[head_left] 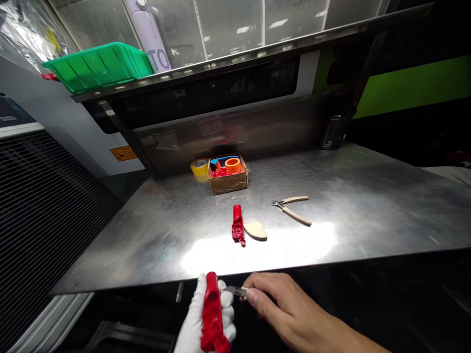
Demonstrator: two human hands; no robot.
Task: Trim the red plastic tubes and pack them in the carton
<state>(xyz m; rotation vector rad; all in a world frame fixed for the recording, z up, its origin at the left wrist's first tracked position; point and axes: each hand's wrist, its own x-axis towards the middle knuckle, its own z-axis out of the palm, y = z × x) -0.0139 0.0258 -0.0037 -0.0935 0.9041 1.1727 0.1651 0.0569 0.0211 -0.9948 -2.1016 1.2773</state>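
My left hand (193, 321), in a white glove, is wrapped round a red moulded plastic part (212, 311) below the table's front edge. Bare, my right hand (285, 306) pinches a small craft knife (236, 291) between thumb and forefinger. Its blade points left, close to the gloved fingertips and the upper side of the red part; whether it touches them I cannot tell. On the metal table lies a second red plastic part (238, 225), beside a flat cream-coloured piece (256, 230). Side cutters (292, 210) with beige handles rest open farther right.
A cardboard box (228, 184) holding red parts and an orange ring stands at the back of the metal table (154, 245). Yellow tape (199, 167) sits beside it. Above, a shelf carries a green bin (103, 66) and a lilac bottle (149, 34). A dark jar (334, 131) stands back right.
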